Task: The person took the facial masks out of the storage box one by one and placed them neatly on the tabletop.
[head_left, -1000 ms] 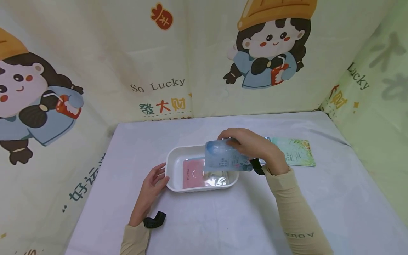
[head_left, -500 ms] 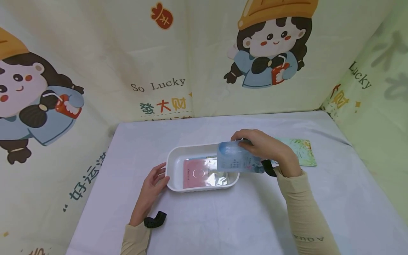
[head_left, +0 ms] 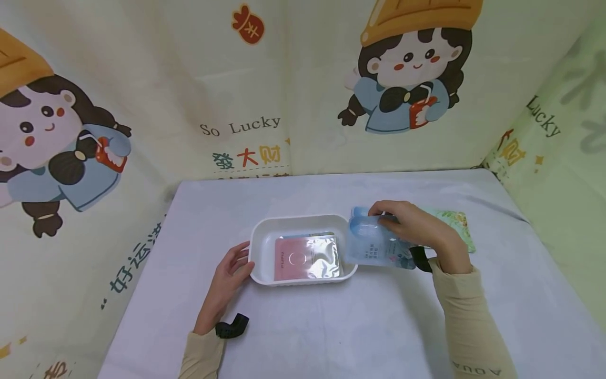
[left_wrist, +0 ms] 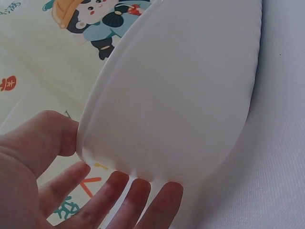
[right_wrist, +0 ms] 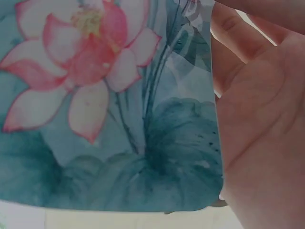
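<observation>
The left forearm (head_left: 202, 350) rises from the lower left of the head view, sleeved almost to the wrist. The left hand (head_left: 230, 275), left of centre, keeps its thumb apart from its fingers; in the left wrist view the fingers (left_wrist: 164, 205) fan out, nearly straight, along the lower edge. The right forearm (head_left: 473, 321) slants in from the lower right. The right hand (head_left: 409, 223), right of centre, pinches between thumb and fingers, its palm (right_wrist: 269, 114) filling the right side of its wrist view.
</observation>
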`<state>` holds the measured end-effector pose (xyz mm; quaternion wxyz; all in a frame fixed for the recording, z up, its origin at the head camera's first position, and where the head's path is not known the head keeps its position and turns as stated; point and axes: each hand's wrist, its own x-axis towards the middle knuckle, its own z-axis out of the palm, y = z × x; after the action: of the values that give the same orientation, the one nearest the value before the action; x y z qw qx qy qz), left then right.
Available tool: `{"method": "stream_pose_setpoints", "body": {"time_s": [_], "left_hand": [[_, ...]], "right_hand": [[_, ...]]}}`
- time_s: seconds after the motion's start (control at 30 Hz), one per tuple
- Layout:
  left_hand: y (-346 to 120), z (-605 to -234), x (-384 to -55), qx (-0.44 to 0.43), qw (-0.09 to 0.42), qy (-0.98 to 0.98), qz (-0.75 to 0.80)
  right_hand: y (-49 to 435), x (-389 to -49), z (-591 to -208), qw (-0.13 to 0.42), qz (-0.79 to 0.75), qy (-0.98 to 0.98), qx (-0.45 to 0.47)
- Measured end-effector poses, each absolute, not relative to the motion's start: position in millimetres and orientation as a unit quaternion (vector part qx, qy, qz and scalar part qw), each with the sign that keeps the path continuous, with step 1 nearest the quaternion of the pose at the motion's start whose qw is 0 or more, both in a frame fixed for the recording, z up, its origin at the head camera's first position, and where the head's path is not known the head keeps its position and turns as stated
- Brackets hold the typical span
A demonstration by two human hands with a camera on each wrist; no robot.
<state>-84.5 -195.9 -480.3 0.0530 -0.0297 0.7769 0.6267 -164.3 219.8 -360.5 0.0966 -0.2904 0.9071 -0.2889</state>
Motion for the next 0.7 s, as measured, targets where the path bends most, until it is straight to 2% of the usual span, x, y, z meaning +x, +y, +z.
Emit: {"method": "stream_pose_setpoints", "body": {"time_s": [0.2,0.43,0.7], "left_hand": [[-188,-457,-80,-0.031,0.064,0.78,0.622],[-188,-454,-79,-0.025,0.059,0.791,0.609],[-191,-462,-81,-0.023,0.063,0.784,0.618]], "right_hand": [[231,-163,-367,0.111,-0.3,0.905,-0.281],[244,-160,-374,0.113,-0.31,0.9,-0.285],[254,-155,-391,0.152,-0.311,0.899,-0.268]]}}
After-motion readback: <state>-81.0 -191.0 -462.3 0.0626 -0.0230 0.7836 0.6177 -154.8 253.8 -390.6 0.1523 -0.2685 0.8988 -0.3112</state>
